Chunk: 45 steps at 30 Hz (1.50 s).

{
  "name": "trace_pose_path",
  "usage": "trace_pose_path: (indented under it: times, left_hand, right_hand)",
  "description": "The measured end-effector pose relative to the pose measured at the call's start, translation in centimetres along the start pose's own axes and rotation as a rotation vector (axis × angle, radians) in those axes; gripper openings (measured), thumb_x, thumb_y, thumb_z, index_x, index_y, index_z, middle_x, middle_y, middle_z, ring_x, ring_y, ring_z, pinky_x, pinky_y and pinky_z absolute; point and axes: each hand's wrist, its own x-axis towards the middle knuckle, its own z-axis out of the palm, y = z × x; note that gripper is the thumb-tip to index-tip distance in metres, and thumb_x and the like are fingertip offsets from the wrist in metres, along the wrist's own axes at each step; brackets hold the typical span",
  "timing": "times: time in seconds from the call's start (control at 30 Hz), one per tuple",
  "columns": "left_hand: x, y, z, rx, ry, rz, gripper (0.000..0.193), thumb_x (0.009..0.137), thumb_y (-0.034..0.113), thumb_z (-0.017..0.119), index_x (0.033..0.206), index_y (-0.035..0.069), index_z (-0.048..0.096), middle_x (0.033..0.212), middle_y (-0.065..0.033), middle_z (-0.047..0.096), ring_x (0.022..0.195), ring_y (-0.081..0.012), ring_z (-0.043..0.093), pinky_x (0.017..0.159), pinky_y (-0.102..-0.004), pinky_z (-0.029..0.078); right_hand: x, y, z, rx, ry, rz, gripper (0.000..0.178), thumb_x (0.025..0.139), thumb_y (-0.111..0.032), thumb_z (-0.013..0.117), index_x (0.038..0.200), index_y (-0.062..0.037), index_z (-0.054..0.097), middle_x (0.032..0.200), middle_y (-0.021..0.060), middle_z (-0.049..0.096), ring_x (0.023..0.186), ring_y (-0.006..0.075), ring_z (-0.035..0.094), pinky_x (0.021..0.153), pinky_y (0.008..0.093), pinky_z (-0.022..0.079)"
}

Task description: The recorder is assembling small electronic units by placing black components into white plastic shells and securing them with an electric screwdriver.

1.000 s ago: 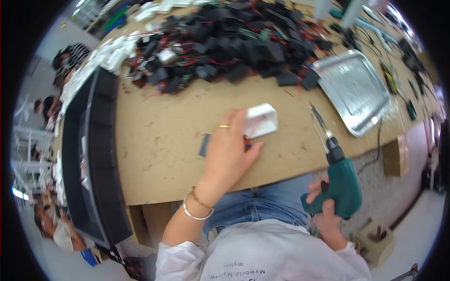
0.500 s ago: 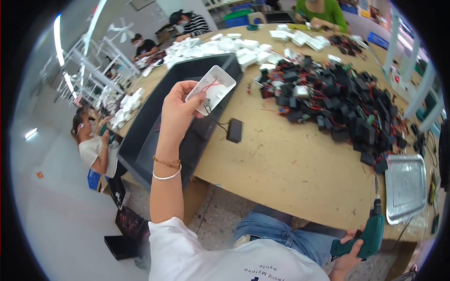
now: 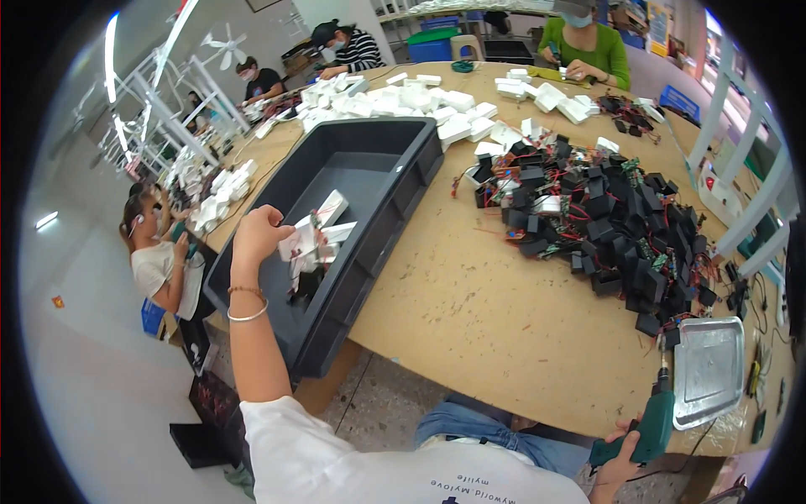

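My left hand (image 3: 262, 233) is over the dark grey plastic bin (image 3: 382, 214), its fingers curled and the thumb apart from them, with nothing visible between. Just beyond the thumb, inside the bin, lie several white plastic casings (image 3: 333, 207) with red wires and small green circuit boards. A black box-shaped part (image 3: 311, 281) sits among them, partly shaded. My right hand (image 3: 620, 458) grips a teal pistol-shaped electric screwdriver (image 3: 659, 420) at the table's near right edge. Its bit points away from me, towards a black part near the pile.
A large heap of black boxes with wires and circuit boards (image 3: 604, 218) covers the right of the table. Beside the screwdriver lies a silver metal tray (image 3: 709, 370). White casings (image 3: 378, 101) are piled at the back. Several people work around the table.
My left hand has moved left and lowered to the bin, and the white casing with its hanging black box has left the hand. My right hand still holds the screwdriver.
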Motion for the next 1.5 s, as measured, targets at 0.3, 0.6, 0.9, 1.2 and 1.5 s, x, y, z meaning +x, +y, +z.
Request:
trace_pose_path:
  times: [0.3, 0.6, 0.9, 1.2, 1.5]
  left_hand:
    - [12.3, 22.4, 8.9, -0.400, -0.169, 0.441, 0.029, 0.078, 0.028, 0.063, 0.090, 0.001, 0.064, 0.088, -0.0173, 0.066, 0.081, -0.0286, 0.063, 0.071, -0.0375, 0.049]
    - [22.2, 27.1, 27.3, 0.416, 0.115, 0.477, 0.020, 0.086, 0.018, 0.048, 0.083, 0.012, 0.067, 0.091, -0.0064, 0.065, 0.092, -0.0239, 0.061, 0.079, -0.0376, 0.042]
    - [16.2, 29.4, 18.9, -0.031, 0.670, 0.772, 0.015, 0.079, 0.011, 0.059, 0.066, 0.004, 0.059, 0.116, -0.0228, 0.054, 0.090, -0.0311, 0.060, 0.075, -0.0437, 0.045]
    - [-3.7, 34.9, 11.4, -0.781, -0.061, 0.885, 0.055, 0.062, 0.013, 0.077, 0.109, 0.004, 0.050, 0.105, -0.0141, 0.059, 0.093, -0.0327, 0.056, 0.074, -0.0411, 0.045]
    - [-19.8, 33.6, 15.0, -0.521, -0.192, 1.042, 0.068, 0.071, 0.017, 0.071, 0.129, 0.000, 0.041, 0.116, -0.0119, 0.053, 0.095, -0.0280, 0.053, 0.075, -0.0383, 0.048]
  right_hand:
    - [0.5, 0.3, -1.3, 0.186, -0.265, 0.379, 0.061, 0.082, -0.053, 0.056, 0.111, 0.0005, 0.051, 0.077, 0.0153, 0.059, 0.057, 0.0216, 0.057, 0.056, 0.0312, 0.048]
    - [0.8, 2.9, -1.7, 0.533, -0.149, 0.368, 0.067, 0.079, -0.054, 0.059, 0.120, -0.0033, 0.046, 0.105, 0.0064, 0.055, 0.060, 0.0234, 0.057, 0.061, 0.0408, 0.050]
    - [0.7, 1.4, -1.3, 0.409, -0.176, 0.341, 0.064, 0.083, -0.056, 0.051, 0.119, -0.0031, 0.044, 0.082, 0.0109, 0.057, 0.061, 0.0212, 0.055, 0.067, 0.0389, 0.048]
    - [1.4, 1.8, -1.2, 0.460, -0.308, 0.291, 0.064, 0.083, -0.055, 0.053, 0.120, -0.0030, 0.045, 0.079, 0.0105, 0.055, 0.066, 0.0180, 0.053, 0.072, 0.0365, 0.046]
    - [1.7, 1.1, -0.8, 0.456, -0.386, 0.238, 0.068, 0.083, -0.055, 0.054, 0.122, -0.0002, 0.043, 0.082, 0.0124, 0.059, 0.067, 0.0170, 0.055, 0.076, 0.0370, 0.047]
